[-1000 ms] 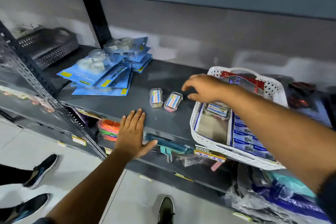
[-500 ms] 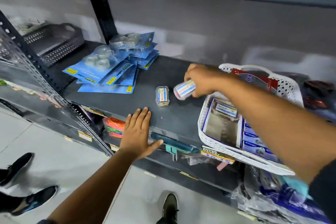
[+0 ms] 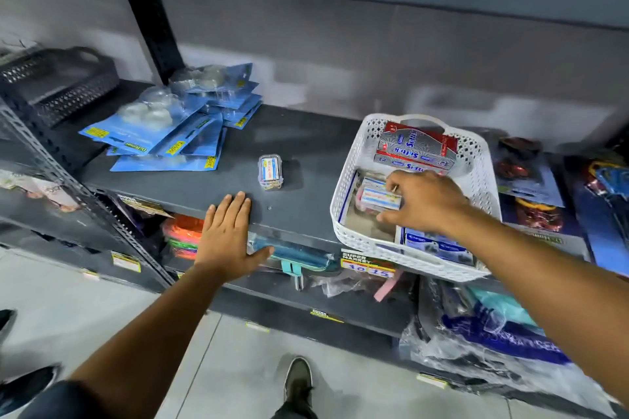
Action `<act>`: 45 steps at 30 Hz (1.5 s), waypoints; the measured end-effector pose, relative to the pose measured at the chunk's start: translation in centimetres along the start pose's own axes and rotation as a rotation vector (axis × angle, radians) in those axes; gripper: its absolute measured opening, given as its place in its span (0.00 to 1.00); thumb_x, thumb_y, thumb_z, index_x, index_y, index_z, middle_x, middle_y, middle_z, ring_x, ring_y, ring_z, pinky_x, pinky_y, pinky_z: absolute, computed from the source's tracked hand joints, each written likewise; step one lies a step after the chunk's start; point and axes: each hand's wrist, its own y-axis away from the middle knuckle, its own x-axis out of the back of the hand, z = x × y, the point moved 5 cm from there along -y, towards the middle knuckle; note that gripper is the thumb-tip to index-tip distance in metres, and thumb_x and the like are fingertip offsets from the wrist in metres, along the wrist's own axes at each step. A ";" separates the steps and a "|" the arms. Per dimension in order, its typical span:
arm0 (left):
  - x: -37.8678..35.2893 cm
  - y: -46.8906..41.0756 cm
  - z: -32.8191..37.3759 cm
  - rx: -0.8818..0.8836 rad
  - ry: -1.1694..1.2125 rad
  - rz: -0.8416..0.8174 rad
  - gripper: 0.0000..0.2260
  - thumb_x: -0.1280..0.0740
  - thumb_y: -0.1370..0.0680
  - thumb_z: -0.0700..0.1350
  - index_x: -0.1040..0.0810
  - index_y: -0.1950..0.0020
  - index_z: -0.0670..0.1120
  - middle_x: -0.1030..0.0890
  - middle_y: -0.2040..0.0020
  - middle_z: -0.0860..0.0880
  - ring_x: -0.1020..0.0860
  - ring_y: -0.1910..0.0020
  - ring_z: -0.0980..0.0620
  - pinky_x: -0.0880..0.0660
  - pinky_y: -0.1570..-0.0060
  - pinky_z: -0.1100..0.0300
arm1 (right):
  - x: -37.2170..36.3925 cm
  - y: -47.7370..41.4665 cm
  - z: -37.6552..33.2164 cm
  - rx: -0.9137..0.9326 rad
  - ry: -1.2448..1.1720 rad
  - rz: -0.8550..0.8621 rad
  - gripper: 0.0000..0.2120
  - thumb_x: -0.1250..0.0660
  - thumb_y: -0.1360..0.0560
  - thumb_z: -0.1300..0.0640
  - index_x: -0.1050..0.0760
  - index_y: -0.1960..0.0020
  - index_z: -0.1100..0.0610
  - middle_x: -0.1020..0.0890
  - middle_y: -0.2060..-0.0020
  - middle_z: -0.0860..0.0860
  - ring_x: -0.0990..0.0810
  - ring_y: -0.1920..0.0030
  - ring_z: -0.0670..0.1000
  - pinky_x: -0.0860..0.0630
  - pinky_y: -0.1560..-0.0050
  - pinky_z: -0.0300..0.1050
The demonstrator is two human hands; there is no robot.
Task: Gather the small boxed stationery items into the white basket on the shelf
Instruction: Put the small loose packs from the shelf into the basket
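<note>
1. The right hand (image 3: pixel 423 202) reaches down inside the white basket (image 3: pixel 350 160), its grip closed around a small clear box (image 3: pixel 379 197) with a white and blue label.
2. That box sits low in the basket's left part, just in front of the red and silver cartons (image 3: pixel 417 148) at the back.
3. A second small clear box (image 3: pixel 271 171) lies alone on the dark shelf (image 3: pixel 306 146), well to the left of the basket.
4. The left hand (image 3: pixel 228 236) lies flat on the shelf's front edge, grip released, fingers spread, holding nothing, near that lone box.
5. Blue blister packs (image 3: pixel 170 126) are piled farther left.
</note>
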 end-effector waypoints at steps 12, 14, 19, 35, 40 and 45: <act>0.0 0.3 0.0 0.001 0.006 -0.031 0.47 0.48 0.30 0.73 0.52 0.23 0.43 0.50 0.21 0.45 0.54 0.22 0.45 0.57 0.26 0.47 | -2.7 -0.3 -1.6 -0.075 0.223 0.117 0.22 0.33 0.36 0.36 0.22 0.51 0.50 0.20 0.52 0.52 0.22 0.51 0.57 0.28 0.52 0.50; 0.1 0.4 0.1 0.001 0.013 -0.028 0.47 0.48 0.30 0.74 0.52 0.22 0.44 0.50 0.21 0.46 0.54 0.22 0.45 0.58 0.26 0.47 | -2.9 -0.1 -1.3 -0.095 0.196 0.059 0.21 0.33 0.36 0.36 0.24 0.51 0.50 0.20 0.52 0.52 0.21 0.51 0.56 0.27 0.52 0.49; 0.2 0.5 0.3 0.014 0.028 -0.009 0.46 0.50 0.30 0.74 0.52 0.22 0.45 0.50 0.21 0.47 0.54 0.22 0.46 0.60 0.26 0.48 | -0.1 -1.7 -1.8 -0.058 -0.149 -0.053 0.14 0.28 0.37 0.44 0.28 0.55 0.45 0.24 0.51 0.50 0.24 0.53 0.53 0.27 0.55 0.48; -0.4 0.4 0.0 0.021 0.121 0.028 0.45 0.43 0.31 0.73 0.41 0.25 0.41 0.39 0.23 0.45 0.44 0.24 0.43 0.51 0.26 0.45 | -3.2 -15.0 -19.3 0.034 -0.270 -0.061 0.24 0.31 0.37 0.33 0.25 0.63 0.56 0.18 0.50 0.57 0.20 0.52 0.59 0.32 0.62 0.45; -0.7 0.4 -0.1 0.021 0.118 0.019 0.45 0.44 0.30 0.72 0.42 0.25 0.42 0.40 0.23 0.45 0.44 0.24 0.43 0.55 0.26 0.47 | -3.9 -15.3 -19.5 -0.028 -0.298 -0.078 0.25 0.28 0.37 0.46 0.28 0.46 0.59 0.19 0.48 0.57 0.20 0.52 0.59 0.31 0.63 0.44; -0.5 0.4 -0.1 0.017 0.138 0.049 0.44 0.41 0.30 0.71 0.40 0.25 0.41 0.38 0.24 0.44 0.43 0.24 0.43 0.50 0.26 0.45 | -0.7 -14.4 -16.9 -0.024 -0.337 -0.024 0.26 0.30 0.38 0.44 0.30 0.46 0.58 0.20 0.47 0.57 0.21 0.52 0.60 0.32 0.63 0.44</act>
